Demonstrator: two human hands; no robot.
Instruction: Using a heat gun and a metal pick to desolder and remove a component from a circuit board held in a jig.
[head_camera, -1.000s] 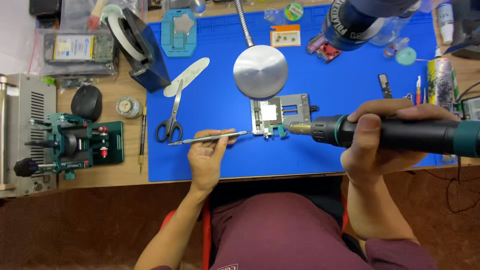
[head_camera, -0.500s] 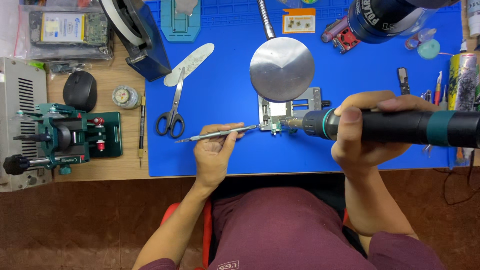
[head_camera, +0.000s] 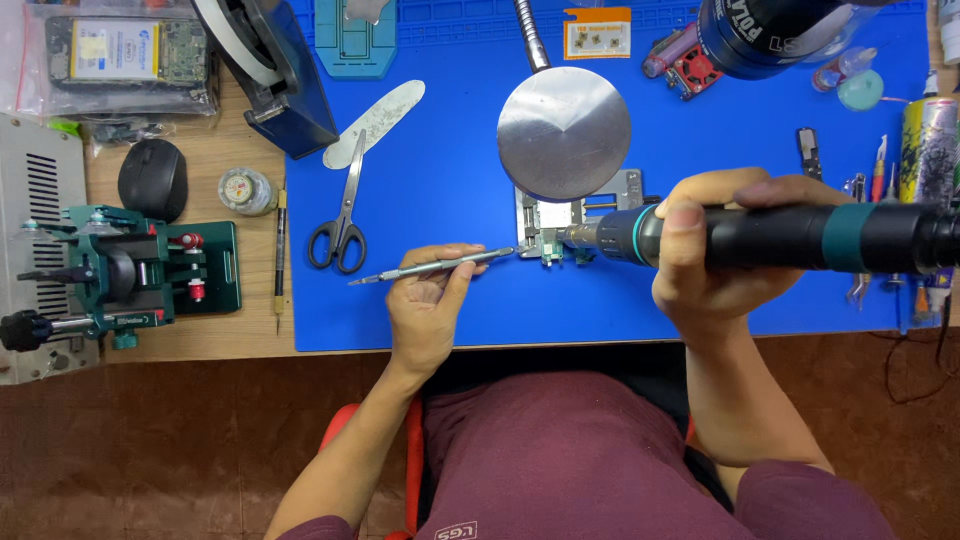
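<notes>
Hot air and tweezers at the clamped board

Right hand (head_camera: 730, 265) grips the thick black hot-air handpiece (head_camera: 800, 238), nozzle at the small clamped circuit board (head_camera: 556, 222) on the blue mat (head_camera: 440, 180); left hand (head_camera: 430, 305) pinches slim metal tweezers (head_camera: 435, 266). Best kept steady, tips beside the nozzle.

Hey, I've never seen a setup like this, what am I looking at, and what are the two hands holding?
This is one view from a camera on a person's head, looking down at their own hands over a blue mat on a wooden bench. The left hand holds thin tweezers, tip toward a small metal holder gripping a circuit board. The right hand grips a thick black heat tool, nozzle aimed at the same board. A round metal disc on a bendy arm hangs above. Scissors lie to the left, and a green clamp sits beside the mat.
</notes>
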